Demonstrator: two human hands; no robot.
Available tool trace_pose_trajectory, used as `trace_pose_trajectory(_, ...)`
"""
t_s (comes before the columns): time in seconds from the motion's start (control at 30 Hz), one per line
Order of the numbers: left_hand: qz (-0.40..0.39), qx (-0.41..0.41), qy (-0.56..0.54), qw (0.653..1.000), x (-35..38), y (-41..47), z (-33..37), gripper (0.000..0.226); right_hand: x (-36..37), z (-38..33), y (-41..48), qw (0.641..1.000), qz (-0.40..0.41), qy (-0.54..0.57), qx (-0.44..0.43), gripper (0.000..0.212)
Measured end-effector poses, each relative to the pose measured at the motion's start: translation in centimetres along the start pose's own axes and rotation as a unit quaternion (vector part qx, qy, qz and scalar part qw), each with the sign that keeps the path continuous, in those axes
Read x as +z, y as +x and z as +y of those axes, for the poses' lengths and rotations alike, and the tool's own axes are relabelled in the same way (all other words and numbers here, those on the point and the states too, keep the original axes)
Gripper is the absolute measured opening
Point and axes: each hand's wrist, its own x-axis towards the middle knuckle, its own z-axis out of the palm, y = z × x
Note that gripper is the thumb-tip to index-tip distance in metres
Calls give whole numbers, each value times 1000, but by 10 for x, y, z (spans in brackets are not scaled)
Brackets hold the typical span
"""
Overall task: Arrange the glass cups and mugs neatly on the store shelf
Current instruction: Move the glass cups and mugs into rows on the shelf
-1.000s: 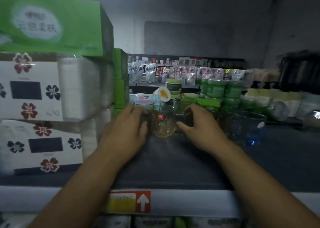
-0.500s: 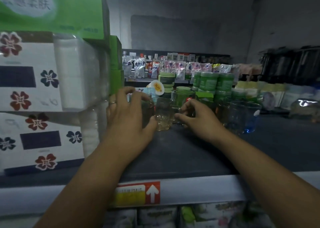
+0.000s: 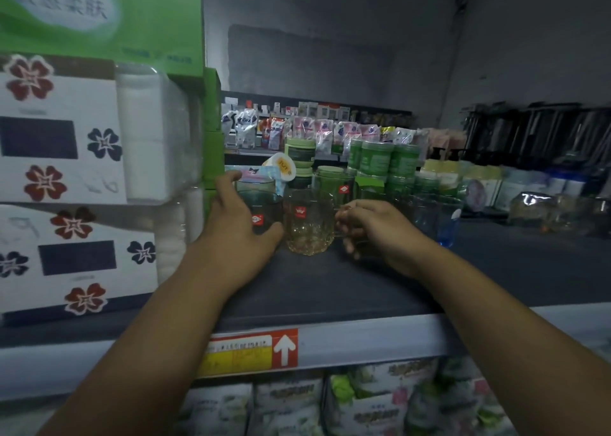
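We see a dark shelf [image 3: 330, 290] running the full width of the view, with a pale front rail. At its left end stands a stack of white tissue packs [image 3: 59, 144] printed with red and navy flowers, and a green box [image 3: 99, 15] sits on top of them. Below the rail lie rows of green-and-white packets [image 3: 297, 406] (their print is too blurred for us to read).

Two bare forearms reach in from the bottom edge. The left hand [image 3: 238, 230] wraps round a teal cup [image 3: 261, 207], its grip clamped on the glass: the thumb lies across the near side and the fingers reach up round the far rim. The right hand [image 3: 373, 227] has its fingers curled, and its grip pinches the handle of the amber mug [image 3: 309, 227].

That amber mug, patterned and see-through, stands upright on the shelf between the two hands, just beside the teal cup. Behind it we make out a green mug [image 3: 334, 187], and near the right hand stands a blue cup [image 3: 446, 220]. Green-lidded jars [image 3: 377, 161] are stacked at the back.

On the rail sits a yellow and red price tag [image 3: 251, 353] with a white arrow that points up.
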Motion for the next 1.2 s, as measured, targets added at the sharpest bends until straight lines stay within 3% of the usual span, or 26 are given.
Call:
trace_pose_trajectory(0.13, -11, -16, -4, 1000, 0, 5, -4, 94, -19, -5, -20, 995, -35, 75, 60, 32)
trace_pose_trajectory(0.27, -22, -46, -19, 999, 0, 9, -2, 116, -40, -6, -41, 988, -29, 112, 103, 31)
trace_pose_trajectory(0.37, -83, -79, -43, 992, 0, 12, -2, 131, -45, -7, -50, 981, -18, 156, 117, 33)
trace_pose_trajectory(0.4, -110, -86, -58, 989, 0, 14, -5, 128, -44, -7, -51, 977, -9, 175, 119, 34)
trace_pose_trajectory(0.5, -172, -101, -81, 976, -2, 10, -2, 91, -37, -3, -52, 966, 33, 231, 115, 37)
trace_pose_trajectory(0.63, -134, -102, -81, 982, -4, 2, 9, 87, -35, -5, -60, 960, 78, 254, 91, 40)
trace_pose_trajectory(0.83, -55, -56, -152, 985, 4, -21, 54, 46, -77, -11, -92, 919, 90, 379, 55, 44)
trace_pose_trajectory(0.9, -39, -47, -186, 981, 11, -33, 79, 45, -97, -16, -108, 912, 98, 397, 33, 46)
trace_pose_trajectory(1.03, -27, 0, -206, 978, 39, -56, 130, 66, -145, -18, -148, 911, 112, 397, 5, 43)
trace_pose_trajectory(1.1, -26, 13, -219, 975, 61, -69, 158, 67, -174, -15, -171, 914, 124, 387, -2, 34)
trace_pose_trajectory(1.2, -34, 24, -242, 969, 100, -92, 205, 61, -225, -10, -210, 919, 151, 365, -6, 40)
